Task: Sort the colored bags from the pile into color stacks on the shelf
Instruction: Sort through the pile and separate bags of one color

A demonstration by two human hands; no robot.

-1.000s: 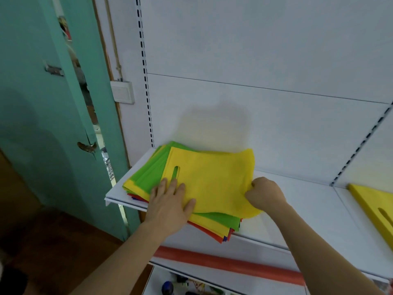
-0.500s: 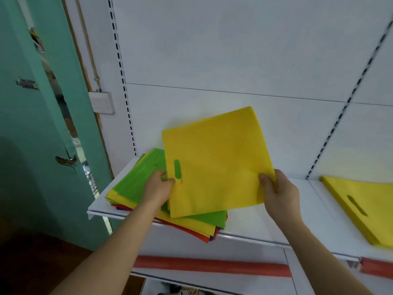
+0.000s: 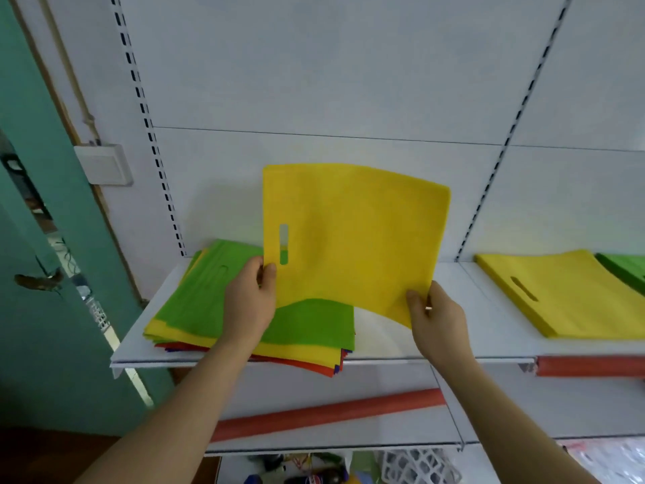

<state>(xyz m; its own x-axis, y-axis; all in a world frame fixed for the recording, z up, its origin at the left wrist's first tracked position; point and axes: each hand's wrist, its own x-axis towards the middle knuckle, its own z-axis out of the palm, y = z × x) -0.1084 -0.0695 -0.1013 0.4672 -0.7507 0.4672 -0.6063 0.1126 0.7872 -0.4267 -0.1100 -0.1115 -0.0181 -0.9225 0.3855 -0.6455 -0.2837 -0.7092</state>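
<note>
A flat yellow fabric bag with a slot handle (image 3: 352, 239) is hanging above the white shelf (image 3: 488, 309), the left hand (image 3: 249, 302) pinching its near-left corner and the right hand (image 3: 434, 321) its near-right corner. Keeping it taut while carrying it right to the yellow stack (image 3: 565, 295) should land it square. The mixed pile (image 3: 209, 309) is hiding its lower bags; the green stack (image 3: 628, 270) is being cut off at far right.

We have a single wide-angle view, worn on the head, facing forward and slightly down at a white shelf (image 3: 488, 319) and its back panel (image 3: 349, 82) from close range, within arm's reach. Both forearms enter from the bottom edge; straight lines bow toward the frame's sides.
</note>
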